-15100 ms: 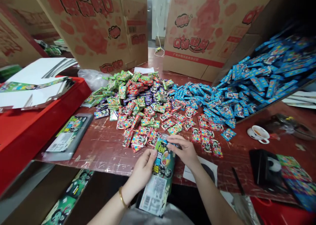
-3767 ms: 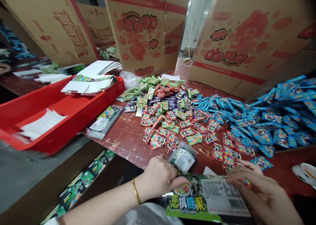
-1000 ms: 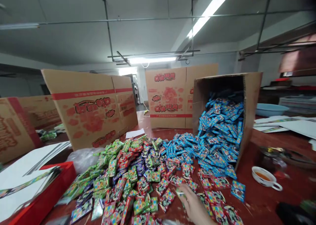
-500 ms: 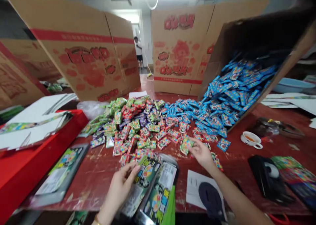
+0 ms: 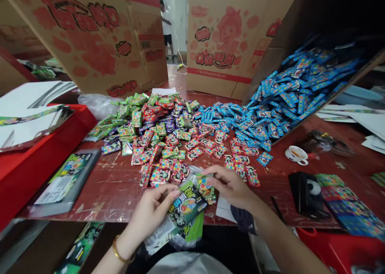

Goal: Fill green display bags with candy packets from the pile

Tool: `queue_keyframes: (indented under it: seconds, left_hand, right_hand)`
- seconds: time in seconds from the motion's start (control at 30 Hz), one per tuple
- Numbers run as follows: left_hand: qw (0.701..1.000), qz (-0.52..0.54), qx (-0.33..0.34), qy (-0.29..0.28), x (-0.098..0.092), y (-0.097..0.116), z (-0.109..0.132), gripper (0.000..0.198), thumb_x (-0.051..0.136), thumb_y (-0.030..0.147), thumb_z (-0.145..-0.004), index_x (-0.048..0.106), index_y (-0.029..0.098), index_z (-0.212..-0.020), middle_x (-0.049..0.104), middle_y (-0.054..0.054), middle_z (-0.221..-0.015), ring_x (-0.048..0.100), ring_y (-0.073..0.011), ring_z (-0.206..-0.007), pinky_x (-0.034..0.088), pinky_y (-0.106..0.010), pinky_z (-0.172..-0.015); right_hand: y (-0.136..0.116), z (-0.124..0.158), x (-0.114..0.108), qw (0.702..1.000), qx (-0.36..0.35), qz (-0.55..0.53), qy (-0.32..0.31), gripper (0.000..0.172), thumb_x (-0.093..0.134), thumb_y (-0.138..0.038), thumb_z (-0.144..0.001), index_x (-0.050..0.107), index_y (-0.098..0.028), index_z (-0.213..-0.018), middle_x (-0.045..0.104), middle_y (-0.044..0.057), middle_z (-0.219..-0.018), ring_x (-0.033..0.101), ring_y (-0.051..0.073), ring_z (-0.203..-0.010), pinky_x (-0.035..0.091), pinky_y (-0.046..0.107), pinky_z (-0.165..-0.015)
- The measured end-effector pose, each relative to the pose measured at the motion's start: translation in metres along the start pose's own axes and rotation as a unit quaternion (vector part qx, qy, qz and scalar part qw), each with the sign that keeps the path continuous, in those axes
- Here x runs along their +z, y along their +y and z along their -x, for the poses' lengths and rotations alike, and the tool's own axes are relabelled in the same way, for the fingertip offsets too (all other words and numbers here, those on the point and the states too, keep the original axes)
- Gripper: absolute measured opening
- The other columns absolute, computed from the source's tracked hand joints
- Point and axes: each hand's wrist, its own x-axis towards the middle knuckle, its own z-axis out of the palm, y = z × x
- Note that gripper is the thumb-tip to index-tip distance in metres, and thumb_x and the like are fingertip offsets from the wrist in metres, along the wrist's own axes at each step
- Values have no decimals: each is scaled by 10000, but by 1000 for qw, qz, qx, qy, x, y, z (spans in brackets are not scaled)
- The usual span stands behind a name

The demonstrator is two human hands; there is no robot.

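Observation:
My left hand (image 5: 150,212), a gold bracelet at its wrist, is closed on the upper edge of a black and green printed plastic pouch (image 5: 187,206). The pouch slants over the table's front edge. My right hand (image 5: 233,186) pinches a small green candy packet (image 5: 207,190) right by the pouch's upper end; whether any of it is inside I cannot tell. Just beyond both hands lie red candy packets (image 5: 162,174), loosely strewn. Farther back, green packets (image 5: 132,119) and purple ones mix in a heap. Under the pouch, more bright green packaging (image 5: 195,228) shows.
A tipped carton (image 5: 333,103) spills blue packets (image 5: 279,115) at right. Tall cartons (image 5: 90,37) stand behind. A red tray (image 5: 75,125) with white sheets is at left, beside stacked pouches (image 5: 67,181). A white cup (image 5: 296,155) and black dispenser (image 5: 306,195) sit right. A person stands far back.
My right hand has brought the green packet from the heap toward me, to the pouch's top. My left hand has turned the pouch and parted it from the other one. The view has tilted down.

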Motion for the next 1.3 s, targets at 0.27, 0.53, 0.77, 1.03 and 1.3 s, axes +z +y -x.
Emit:
queue_keyframes:
  seconds: [0.27,0.53,0.77,1.03,1.3]
  left_hand:
    - [997,-68,5,-36,9,8,1,275,476,385,-886,691,213,-884,715,-27,-815,646,-190,-755,461,-250,-709]
    - [999,-6,-16,-27,6,5,5,294,501,396,-867,678,162,-884,694,-31,-751,607,-175,-683,436,-235,-616]
    - [996,45,-18,-69,-2,3,4,319,486,406,-876,667,144,-889,691,-42,-810,599,-183,-744,432,-244,-652]
    - [996,48,-13,-68,-4,5,3,298,534,404,-839,693,154,-868,694,-29,-770,586,-168,-676,429,-229,-614]
    - [998,63,0,-28,3,5,-1,294,538,407,-832,709,168,-838,690,-29,-735,599,-178,-688,444,-233,-636]
  right_hand:
    - [9,1,20,1000,-12,-17,-11,145,519,-203,-855,656,-197,-902,574,32,-869,571,156,-822,462,277,-739]
    - [23,9,46,988,21,-115,105,124,617,-301,-818,673,-196,-783,533,96,-1228,557,229,-1037,431,385,-923]
    - [11,7,50,979,60,-192,37,236,699,-240,-750,589,-231,-959,616,25,-920,591,161,-819,471,273,-731]
    - [8,4,42,965,80,-250,-25,217,734,-246,-715,582,-212,-866,582,-18,-799,556,107,-688,443,212,-625]
    - [24,10,59,936,99,-333,59,284,788,-257,-649,613,-210,-866,637,62,-1037,649,187,-879,518,301,-760]
